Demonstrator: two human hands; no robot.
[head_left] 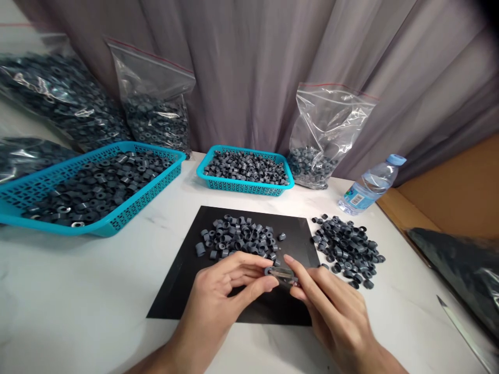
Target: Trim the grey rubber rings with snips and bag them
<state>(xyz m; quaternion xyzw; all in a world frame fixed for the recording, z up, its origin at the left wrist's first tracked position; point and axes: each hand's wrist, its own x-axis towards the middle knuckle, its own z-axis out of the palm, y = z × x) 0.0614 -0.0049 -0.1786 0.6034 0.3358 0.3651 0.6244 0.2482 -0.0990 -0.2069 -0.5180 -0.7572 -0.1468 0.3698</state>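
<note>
My left hand (220,291) pinches a small grey plastic ring (267,271) between thumb and fingertips. In my right hand (337,304), closed in a grip, is a small shiny metal tool shaped like a nail clipper (284,273). Its tip meets the ring, or lies very close to it; the exact contact is too small to tell. Both hands are above a black mat (177,280). Just beyond them, on the mat, lies a heap of short grey cylinders (237,234). A second pile of similar grey pieces (346,246) spreads right of the mat.
Two blue baskets, left (144,200) and centre (249,188), hold grey pieces. Zip bags (156,114) of pieces stand behind, another bag (329,130) at back right. Near it leans a water bottle (368,187). A thin pointed strip (458,324) and cardboard box (448,182) lie right.
</note>
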